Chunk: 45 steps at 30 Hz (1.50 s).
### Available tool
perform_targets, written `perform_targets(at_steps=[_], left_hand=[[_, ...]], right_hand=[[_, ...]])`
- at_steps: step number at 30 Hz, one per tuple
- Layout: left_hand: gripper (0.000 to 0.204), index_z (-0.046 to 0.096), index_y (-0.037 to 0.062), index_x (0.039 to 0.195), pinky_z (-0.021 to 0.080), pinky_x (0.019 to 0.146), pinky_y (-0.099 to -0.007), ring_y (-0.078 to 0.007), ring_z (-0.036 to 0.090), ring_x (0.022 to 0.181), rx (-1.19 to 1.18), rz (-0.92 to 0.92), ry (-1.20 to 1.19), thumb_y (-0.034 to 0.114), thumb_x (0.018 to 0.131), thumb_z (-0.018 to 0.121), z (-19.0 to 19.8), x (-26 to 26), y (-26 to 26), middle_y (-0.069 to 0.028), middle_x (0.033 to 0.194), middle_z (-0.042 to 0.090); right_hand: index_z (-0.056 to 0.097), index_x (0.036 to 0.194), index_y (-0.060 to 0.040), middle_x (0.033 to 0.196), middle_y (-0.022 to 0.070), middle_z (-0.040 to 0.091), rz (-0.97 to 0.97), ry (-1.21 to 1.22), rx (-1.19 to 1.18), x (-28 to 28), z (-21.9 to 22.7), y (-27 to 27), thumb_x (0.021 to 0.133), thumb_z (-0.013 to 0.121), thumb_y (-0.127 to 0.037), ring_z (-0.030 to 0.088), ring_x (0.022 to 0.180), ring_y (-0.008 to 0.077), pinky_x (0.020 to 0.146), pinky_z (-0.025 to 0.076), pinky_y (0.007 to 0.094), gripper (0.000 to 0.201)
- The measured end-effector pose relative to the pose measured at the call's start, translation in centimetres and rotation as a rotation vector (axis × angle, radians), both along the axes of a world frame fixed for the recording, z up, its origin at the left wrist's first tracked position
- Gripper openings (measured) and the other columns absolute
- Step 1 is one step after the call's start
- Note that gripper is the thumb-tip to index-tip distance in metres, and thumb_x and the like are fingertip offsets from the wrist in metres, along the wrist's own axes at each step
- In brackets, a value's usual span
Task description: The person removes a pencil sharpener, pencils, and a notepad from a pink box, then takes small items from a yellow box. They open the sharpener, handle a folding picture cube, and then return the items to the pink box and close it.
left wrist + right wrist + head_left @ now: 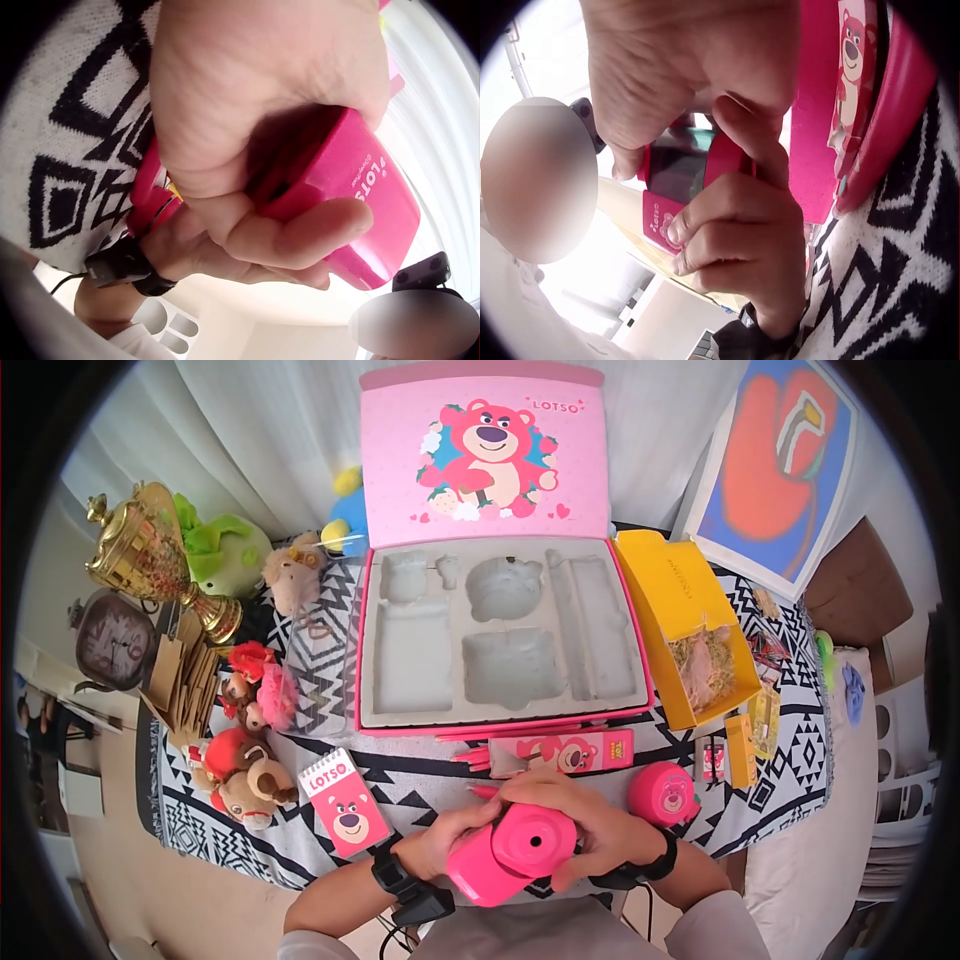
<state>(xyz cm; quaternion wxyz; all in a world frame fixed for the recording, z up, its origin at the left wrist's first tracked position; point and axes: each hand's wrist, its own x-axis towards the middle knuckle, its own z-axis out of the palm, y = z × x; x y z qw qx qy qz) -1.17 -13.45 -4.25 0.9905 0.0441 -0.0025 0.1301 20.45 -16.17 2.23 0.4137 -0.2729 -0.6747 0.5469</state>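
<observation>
Both hands hold a bright pink pencil sharpener (pixel 535 842) above the table's front edge, with the small dark hole in its round face turned up toward the head camera. My left hand (pixel 455 840) grips its left side, thumb along the body; in the left wrist view the fingers curl round the sharpener (pixel 379 202), where white LOTSO lettering shows. The right hand (pixel 605 822) wraps its other side, fingers over the far edge. A dark see-through section of the sharpener (pixel 679 165) appears between the hands in the right wrist view.
An open pink gift box (pixel 500 705) with a grey moulded insert stands behind the hands. Nearby lie a LOTSO notepad (pixel 347 805), a pencil pack (pixel 570 752) and a round pink bear-faced item (pixel 660 793). A yellow box (pixel 690 630) is at right, plush toys (pixel 245 780) and a gold trophy (pixel 150 560) at left.
</observation>
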Motion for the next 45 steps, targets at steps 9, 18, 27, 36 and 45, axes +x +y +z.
perform_targets(at_steps=[9,18,27,36,45], left_hand=[[0.078,0.032,-0.0002,0.14,0.042,0.1,-0.0359,-0.0202,0.05,0.121,0.875,0.461,0.439,0.04,0.085,0.07,5.1,1.0,0.9,-0.0109,0.135,0.046],[0.096,0.022,-0.0026,0.14,0.043,0.097,-0.0385,-0.0265,0.054,0.113,1.447,0.775,0.849,0.023,0.071,0.083,3.9,1.7,-1.3,-0.0173,0.126,0.047],[0.102,0.021,-0.0048,0.136,0.046,0.091,-0.0405,-0.0321,0.061,0.105,1.634,0.837,0.821,0.032,0.067,0.086,3.4,0.9,-1.1,-0.0204,0.114,0.058],[0.096,0.02,-0.0021,0.136,0.052,0.082,-0.0432,-0.0381,0.064,0.098,1.589,0.728,0.971,0.031,0.071,0.083,4.5,1.6,-1.1,-0.0224,0.114,0.058],[0.096,0.021,-0.0011,0.136,0.053,0.081,-0.043,-0.0384,0.063,0.1,1.61,0.777,0.977,0.032,0.071,0.083,4.4,2.0,-0.7,-0.0217,0.114,0.057]], right_hand=[[0.037,0.138,0.0017,0.132,0.0172,0.045,-0.358,-0.219,0.211,-0.6,0.7,-0.9,0.078,0.075,-0.045,0.045,0.121,0.033,0.1,0.036,0.0432,0.085],[0.053,0.11,0.0018,0.081,0.0143,0.06,-0.587,-0.488,0.31,-0.7,1.0,-0.8,0.079,0.068,-0.056,0.061,0.063,0.0307,0.057,0.049,0.0351,0.067],[0.047,0.118,0.0028,0.105,0.0196,0.054,-0.269,-0.464,0.294,0.5,1.6,-0.1,0.071,0.079,-0.047,0.056,0.098,0.0371,0.08,0.047,0.0402,0.075],[0.049,0.113,0.0023,0.089,0.0192,0.059,-0.462,-0.505,0.32,-0.2,0.6,-0.5,0.082,0.065,-0.05,0.061,0.08,0.0363,0.069,0.049,0.0399,0.063],[0.048,0.114,0.0025,0.072,0.019,0.06,-0.482,-0.628,0.099,-0.2,0.5,-0.8,0.093,0.044,-0.056,0.062,0.064,0.0395,0.054,0.046,0.045,0.062]])
